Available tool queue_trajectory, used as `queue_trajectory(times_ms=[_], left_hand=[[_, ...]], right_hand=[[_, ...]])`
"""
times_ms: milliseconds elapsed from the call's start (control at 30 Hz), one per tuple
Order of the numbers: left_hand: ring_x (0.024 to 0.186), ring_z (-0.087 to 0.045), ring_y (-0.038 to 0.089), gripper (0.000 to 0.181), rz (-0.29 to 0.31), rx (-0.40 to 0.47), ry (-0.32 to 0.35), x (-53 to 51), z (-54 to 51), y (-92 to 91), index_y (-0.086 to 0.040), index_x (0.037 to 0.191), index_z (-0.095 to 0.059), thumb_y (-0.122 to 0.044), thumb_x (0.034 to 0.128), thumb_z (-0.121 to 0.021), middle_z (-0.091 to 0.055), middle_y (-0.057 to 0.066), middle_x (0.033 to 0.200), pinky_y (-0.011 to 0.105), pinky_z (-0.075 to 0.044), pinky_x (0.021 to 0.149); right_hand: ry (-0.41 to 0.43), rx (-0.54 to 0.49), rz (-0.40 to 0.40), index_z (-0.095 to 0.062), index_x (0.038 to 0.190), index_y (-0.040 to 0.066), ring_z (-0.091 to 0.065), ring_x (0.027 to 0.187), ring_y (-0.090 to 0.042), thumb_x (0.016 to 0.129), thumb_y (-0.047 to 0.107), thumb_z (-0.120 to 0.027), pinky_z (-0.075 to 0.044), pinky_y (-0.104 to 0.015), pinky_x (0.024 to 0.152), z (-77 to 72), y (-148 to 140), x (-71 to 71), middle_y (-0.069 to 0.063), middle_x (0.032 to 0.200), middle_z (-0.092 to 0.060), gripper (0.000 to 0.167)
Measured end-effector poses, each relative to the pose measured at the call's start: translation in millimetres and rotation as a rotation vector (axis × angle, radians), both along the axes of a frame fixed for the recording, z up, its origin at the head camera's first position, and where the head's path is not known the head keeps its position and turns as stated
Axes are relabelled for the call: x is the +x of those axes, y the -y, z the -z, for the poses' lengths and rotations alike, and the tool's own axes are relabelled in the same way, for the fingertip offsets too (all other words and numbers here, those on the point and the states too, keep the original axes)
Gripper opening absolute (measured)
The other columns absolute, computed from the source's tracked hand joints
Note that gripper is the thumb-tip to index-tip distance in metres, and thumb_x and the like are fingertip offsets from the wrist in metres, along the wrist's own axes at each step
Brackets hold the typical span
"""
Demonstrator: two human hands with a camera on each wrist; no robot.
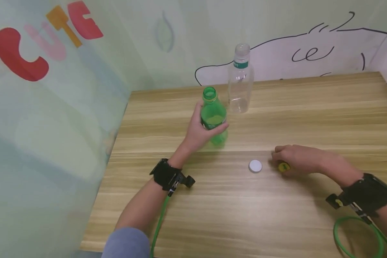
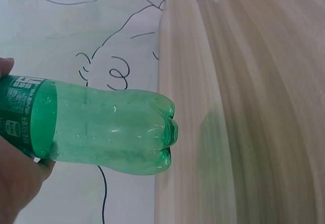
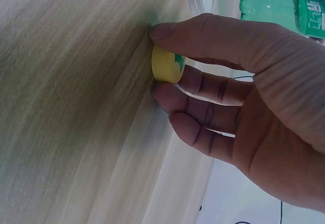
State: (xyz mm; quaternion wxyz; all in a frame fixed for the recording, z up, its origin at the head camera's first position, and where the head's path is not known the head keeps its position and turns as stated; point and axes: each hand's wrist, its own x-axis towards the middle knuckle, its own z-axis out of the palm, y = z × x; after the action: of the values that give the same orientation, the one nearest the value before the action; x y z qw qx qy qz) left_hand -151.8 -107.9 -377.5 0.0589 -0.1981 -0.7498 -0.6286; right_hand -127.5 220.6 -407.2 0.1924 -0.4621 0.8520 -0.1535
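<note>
My left hand (image 1: 198, 130) grips an uncapped green plastic bottle (image 1: 214, 111) round its labelled middle. The bottle stays upright, and its lower part (image 2: 111, 130) fills the centre of the left wrist view, the base seemingly just off the table. At the right, my right hand (image 1: 301, 159) has a yellow bottle cap (image 1: 283, 167) with a green mark on top. Seen from the right wrist, the ribbed cap (image 3: 167, 65) sits between thumb and fingertips, close to the tabletop. A white cap (image 1: 255, 166) lies on the table between the two hands.
A clear, uncapped bottle (image 1: 240, 86) with a green neck band stands behind the green one, near the wall. The wooden table (image 1: 193, 215) meets a painted wall (image 1: 167, 46) at the back. Green cables (image 1: 159, 225) run from both wrist cameras.
</note>
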Motion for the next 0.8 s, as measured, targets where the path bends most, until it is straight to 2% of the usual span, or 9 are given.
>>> queue_trajectory(times_ms=[267,800], left_hand=[[0.111,-0.062,0.028,0.07,0.037,-0.013,0.013,8.9,2.3,-7.8,-0.002,0.139,-0.041,-0.002,0.083,-0.082,-0.063,0.02,0.124,0.042,-0.055,0.1],[0.111,-0.063,0.026,0.071,0.057,-0.012,0.012,11.0,6.7,-11.6,-0.002,0.14,-0.041,-0.001,0.0826,-0.083,-0.063,0.019,0.123,0.039,-0.055,0.1]], right_hand=[[0.011,0.015,0.001,-0.07,0.098,0.017,-0.048,0.078,-0.006,0.077,0.003,-0.082,-0.049,-0.027,0.067,-0.7,0.6,0.0,0.007,0.09,-0.052,0.028],[0.014,0.028,0.014,-0.07,0.097,0.017,-0.047,0.076,-0.007,0.076,0.002,-0.081,-0.047,-0.027,0.065,-0.6,0.7,-0.1,0.006,0.09,-0.051,0.029]])
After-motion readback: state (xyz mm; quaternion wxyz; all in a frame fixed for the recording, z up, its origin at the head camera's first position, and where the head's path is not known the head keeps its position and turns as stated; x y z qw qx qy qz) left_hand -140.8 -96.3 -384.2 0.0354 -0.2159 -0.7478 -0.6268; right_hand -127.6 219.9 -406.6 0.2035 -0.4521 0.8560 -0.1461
